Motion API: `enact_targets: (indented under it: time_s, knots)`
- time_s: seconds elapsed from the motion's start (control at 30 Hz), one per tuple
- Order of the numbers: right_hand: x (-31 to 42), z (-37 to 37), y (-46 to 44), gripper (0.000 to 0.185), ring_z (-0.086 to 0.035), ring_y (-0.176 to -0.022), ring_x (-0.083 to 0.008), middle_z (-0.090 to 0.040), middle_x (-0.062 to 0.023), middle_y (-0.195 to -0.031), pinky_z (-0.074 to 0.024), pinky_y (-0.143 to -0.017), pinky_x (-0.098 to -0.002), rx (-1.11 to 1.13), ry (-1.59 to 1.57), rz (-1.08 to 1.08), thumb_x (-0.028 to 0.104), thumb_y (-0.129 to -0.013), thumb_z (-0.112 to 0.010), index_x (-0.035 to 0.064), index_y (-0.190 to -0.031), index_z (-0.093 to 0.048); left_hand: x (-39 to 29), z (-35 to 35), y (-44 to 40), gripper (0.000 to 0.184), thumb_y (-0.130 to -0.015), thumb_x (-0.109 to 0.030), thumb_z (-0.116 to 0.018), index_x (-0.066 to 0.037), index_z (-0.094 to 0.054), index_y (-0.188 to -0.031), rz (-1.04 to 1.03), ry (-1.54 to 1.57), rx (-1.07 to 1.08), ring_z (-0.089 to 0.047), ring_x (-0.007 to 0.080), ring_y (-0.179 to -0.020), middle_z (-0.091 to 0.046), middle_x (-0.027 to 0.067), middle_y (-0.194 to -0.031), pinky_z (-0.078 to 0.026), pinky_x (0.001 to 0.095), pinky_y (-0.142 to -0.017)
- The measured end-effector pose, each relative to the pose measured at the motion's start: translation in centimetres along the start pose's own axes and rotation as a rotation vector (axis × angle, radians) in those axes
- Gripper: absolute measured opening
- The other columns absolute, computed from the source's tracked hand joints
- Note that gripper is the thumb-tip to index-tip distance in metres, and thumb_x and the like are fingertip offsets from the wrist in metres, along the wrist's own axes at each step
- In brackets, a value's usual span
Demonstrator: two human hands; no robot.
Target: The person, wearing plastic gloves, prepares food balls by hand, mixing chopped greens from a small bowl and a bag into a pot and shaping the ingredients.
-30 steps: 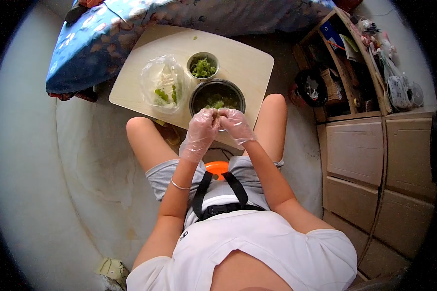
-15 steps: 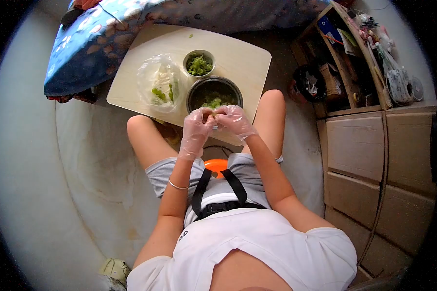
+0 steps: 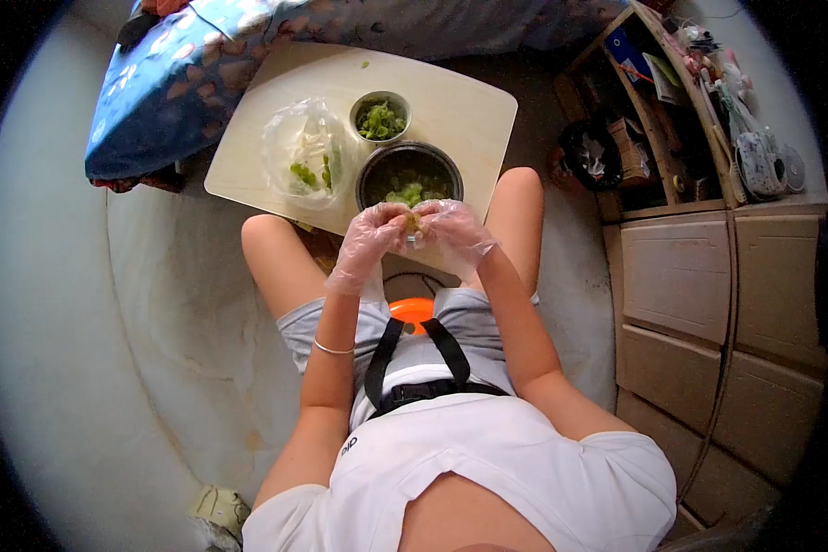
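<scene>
My left hand (image 3: pixel 374 237) and my right hand (image 3: pixel 454 228), both in clear plastic gloves, meet at the near rim of a dark round pot (image 3: pixel 362 184). Their fingertips are pinched together on a small pale green vegetable piece (image 3: pixel 414 224), mostly hidden by the fingers. Light green pieces (image 3: pixel 407 194) lie inside the pot. Behind it stands a white bowl (image 3: pixel 354 127) filled with green leafy pieces (image 3: pixel 379 120). To the left, a clear plastic bag (image 3: pixel 279 152) holds pale stalks and some green pods or leaves (image 3: pixel 304 174).
A low cream table (image 3: pixel 469 110) carries these things between my knees. A bed with a blue flowered cover (image 3: pixel 156 120) borders its far side. On the right are a wooden shelf (image 3: pixel 649 120), a black-lined bin (image 3: pixel 587 152) and cardboard boxes (image 3: pixel 676 267).
Both hands stay together at the pot's near rim; the fingers have shifted slightly, and the right hand has turned a little. The view has moved slightly.
</scene>
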State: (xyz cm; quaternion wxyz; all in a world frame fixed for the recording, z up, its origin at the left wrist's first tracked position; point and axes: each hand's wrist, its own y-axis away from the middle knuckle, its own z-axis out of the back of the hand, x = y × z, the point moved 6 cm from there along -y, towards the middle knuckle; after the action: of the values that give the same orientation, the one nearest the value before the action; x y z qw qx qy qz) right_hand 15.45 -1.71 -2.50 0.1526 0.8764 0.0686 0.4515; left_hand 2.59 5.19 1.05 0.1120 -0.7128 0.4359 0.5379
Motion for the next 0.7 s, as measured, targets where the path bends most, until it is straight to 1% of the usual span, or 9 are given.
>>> enact_targets:
  time_s: [0.13,0.23,0.33,0.4,0.57,0.6,0.63,0.67,0.7]
  knots:
    - [0.6,-0.8,0.5,0.033,-0.063,-0.077,-0.0179,-0.063,-0.0096,-0.093,-0.0518,-0.069,-0.0301,0.016,0.025,-0.039,0.012,-0.077,-0.066,-0.0041,-0.105,-0.058,0.5,0.3,-0.2,0.016,-0.089,-0.011,-0.059,0.0,-0.061,-0.101,-0.001,-0.02,0.033,-0.052,0.0067,-0.061,-0.061,0.0017,-0.078,-0.044,0.0202,-0.054]
    - [0.3,-0.7,0.3,0.029,-0.063,-0.078,-0.0187,-0.062,-0.0099,-0.092,-0.0517,-0.07,-0.0307,-0.008,0.098,-0.035,0.011,-0.077,-0.065,-0.0031,-0.102,-0.059,0.5,0.2,0.0,0.017,-0.09,-0.013,-0.06,0.0,-0.061,-0.101,0.019,0.03,0.054,-0.052,0.0068,-0.059,-0.061,0.0018,-0.077,-0.044,0.0206,-0.054]
    - [0.6,-1.1,0.6,0.026,-0.063,-0.076,-0.0192,-0.062,-0.01,-0.089,-0.0525,-0.068,-0.0306,-0.062,0.067,-0.001,0.009,-0.077,-0.065,-0.0023,-0.099,-0.058,0.3,0.2,0.2,0.018,-0.09,-0.017,-0.059,-0.002,-0.061,-0.1,0.048,0.014,0.03,-0.054,0.0085,-0.062,-0.061,0.0021,-0.077,-0.046,0.0227,-0.052]
    - [1.0,-1.0,0.5,0.025,-0.063,-0.074,-0.0192,-0.061,-0.0094,-0.087,-0.0532,-0.066,-0.0294,-0.14,0.09,0.021,0.006,-0.076,-0.065,-0.002,-0.098,-0.057,0.4,0.5,0.1,0.018,-0.09,-0.017,-0.059,-0.002,-0.061,-0.1,0.053,0.007,0.035,-0.054,0.0082,-0.061,-0.06,0.0018,-0.076,-0.047,0.0226,-0.052]
    - [0.7,-1.3,0.5,0.026,-0.063,-0.072,-0.0192,-0.061,-0.0097,-0.087,-0.0537,-0.065,-0.0291,-0.064,-0.038,0.012,0.004,-0.075,-0.065,-0.0021,-0.098,-0.056,0.3,0.6,0.3,0.017,-0.09,-0.017,-0.059,-0.003,-0.061,-0.099,0.095,-0.013,0.008,-0.054,0.0078,-0.059,-0.06,0.0011,-0.076,-0.046,0.0221,-0.052]
    - [0.7,-1.3,0.4,0.025,-0.063,-0.072,-0.019,-0.061,-0.0096,-0.087,-0.0537,-0.065,-0.0293,-0.038,-0.064,0.022,0.003,-0.075,-0.065,-0.0018,-0.098,-0.056,0.4,0.6,0.2,0.016,-0.089,-0.017,-0.059,-0.003,-0.061,-0.099,0.096,0.02,0.063,-0.054,0.0075,-0.06,-0.06,0.001,-0.076,-0.046,0.0215,-0.051]
    - [0.6,-1.2,0.3,0.025,-0.063,-0.072,-0.019,-0.061,-0.0096,-0.087,-0.0537,-0.065,-0.0293,-0.038,-0.062,0.022,0.003,-0.075,-0.065,-0.0018,-0.098,-0.056,0.5,0.5,0.2,0.016,-0.089,-0.016,-0.059,-0.004,-0.06,-0.099,0.096,0.054,0.119,-0.054,0.0073,-0.06,-0.06,0.0008,-0.077,-0.045,0.0209,-0.051]
    - [0.6,-1.1,0.3,0.025,-0.063,-0.072,-0.0187,-0.061,-0.0095,-0.087,-0.0536,-0.064,-0.0293,-0.041,-0.024,0.039,0.003,-0.075,-0.065,-0.0013,-0.098,-0.057,0.6,0.7,0.0,0.016,-0.089,-0.016,-0.059,-0.004,-0.06,-0.099,0.095,0.056,0.118,-0.054,0.0073,-0.06,-0.06,0.0008,-0.077,-0.045,0.0209,-0.051]
    - [0.6,-1.1,0.3,0.024,-0.063,-0.073,-0.0185,-0.061,-0.0093,-0.086,-0.0536,-0.064,-0.0293,-0.044,0.013,0.053,0.003,-0.075,-0.065,-0.0008,-0.098,-0.057,0.7,0.8,0.1,0.016,-0.089,-0.015,-0.059,-0.003,-0.06,-0.1,0.147,0.048,0.093,-0.055,0.0071,-0.06,-0.061,0.0007,-0.077,-0.045,0.0203,-0.051]
